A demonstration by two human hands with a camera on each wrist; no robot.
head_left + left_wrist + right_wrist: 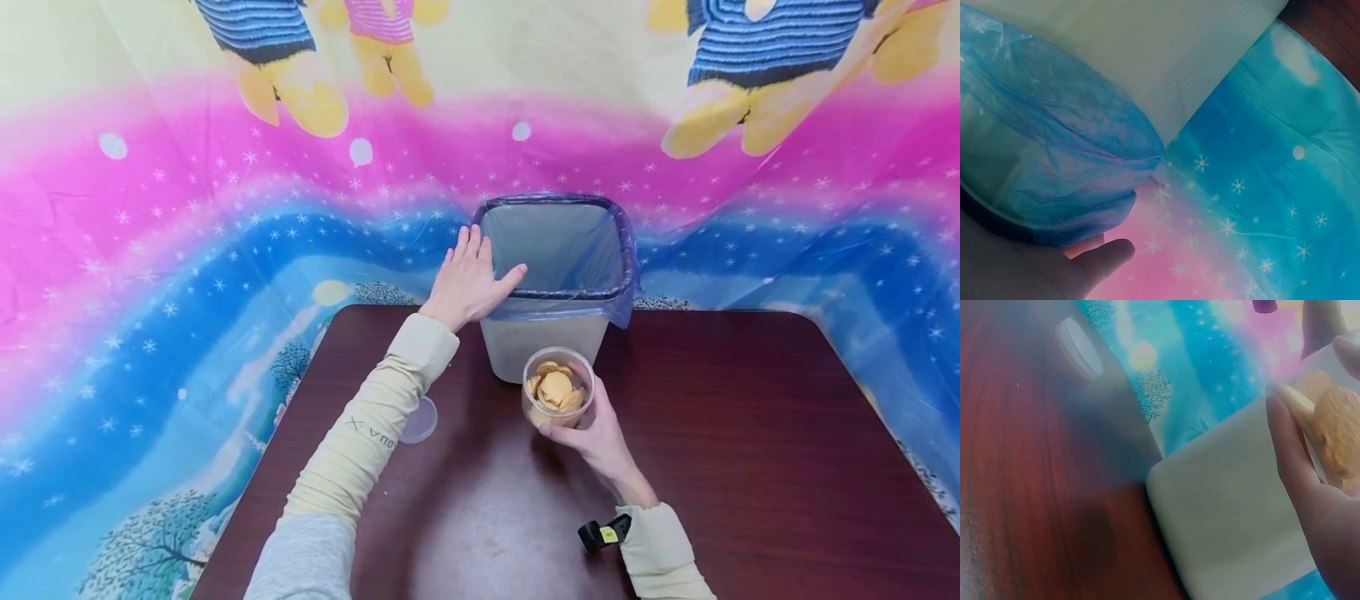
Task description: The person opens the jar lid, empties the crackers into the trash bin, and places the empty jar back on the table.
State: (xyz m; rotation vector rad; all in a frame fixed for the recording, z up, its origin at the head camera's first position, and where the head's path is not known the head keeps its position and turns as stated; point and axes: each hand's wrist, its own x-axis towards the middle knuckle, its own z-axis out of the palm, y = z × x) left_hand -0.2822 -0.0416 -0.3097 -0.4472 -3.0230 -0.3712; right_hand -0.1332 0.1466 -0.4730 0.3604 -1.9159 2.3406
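My right hand grips a clear plastic jar of round, golden biscuits. The jar is lidless and its mouth tilts toward the head camera, in front of the bin. In the right wrist view, fingers curl along the jar's side, close to the biscuits. My left hand lies at the left rim of a pale waste bin, fingers extended and thumb spread over the near rim. A thin blue-purple bag lines the bin and folds over its rim; part of the left hand is hidden in the left wrist view.
A round clear lid lies on the dark red-brown table, beside the left forearm. Behind the table hangs a colourful printed cloth. A black strap with a buckle sticks out at the right wrist.
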